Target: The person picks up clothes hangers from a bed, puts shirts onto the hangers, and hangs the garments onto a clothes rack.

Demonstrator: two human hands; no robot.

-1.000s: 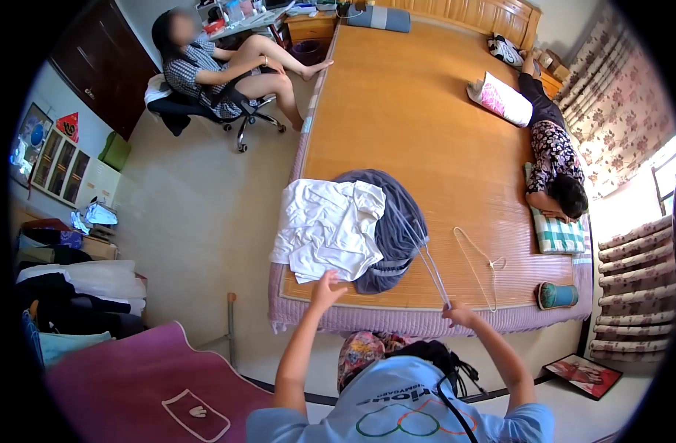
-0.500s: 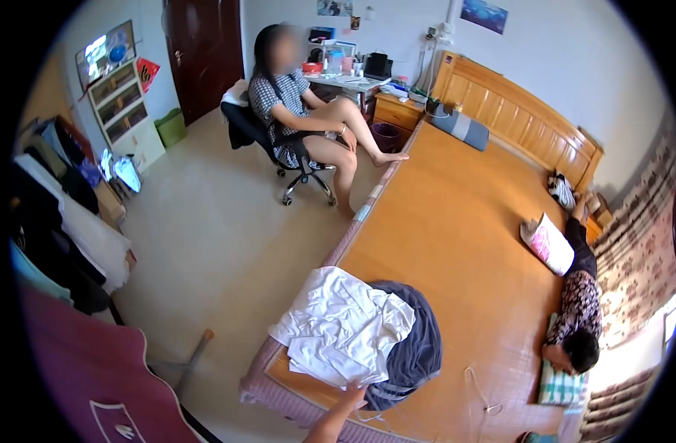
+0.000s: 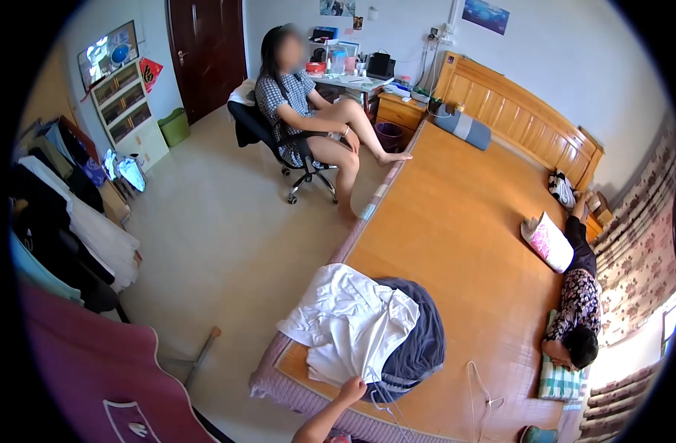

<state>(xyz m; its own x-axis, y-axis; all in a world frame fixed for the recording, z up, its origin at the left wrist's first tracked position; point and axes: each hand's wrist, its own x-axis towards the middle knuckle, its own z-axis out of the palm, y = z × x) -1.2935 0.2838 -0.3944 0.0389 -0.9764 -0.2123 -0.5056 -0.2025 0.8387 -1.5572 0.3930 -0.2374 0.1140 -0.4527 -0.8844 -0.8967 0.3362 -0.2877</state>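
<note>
My left hand (image 3: 352, 390) is closed at the near edge of the white shirt (image 3: 345, 317), whose folds draw together toward my fingers. The shirt lies spread on the bed's near left corner, partly over a dark grey garment (image 3: 419, 354). Thin pale loops (image 3: 383, 399), perhaps a wire hanger or cord, hang beside my left hand and run down toward the bottom edge. My right hand is out of view.
A person sits on an office chair (image 3: 260, 125) left of the bed; another lies along the bed's right side. A beige hanger (image 3: 489, 402) and a green cylindrical item (image 3: 537, 434) lie on the mat. A crutch-like stand (image 3: 201, 358) and purple board (image 3: 94, 347) are at left.
The view has tilted up and turned left, and my right hand has left it. My left hand, earlier open beside the shirt, has closed on its edge and pulled the cloth into folds.
</note>
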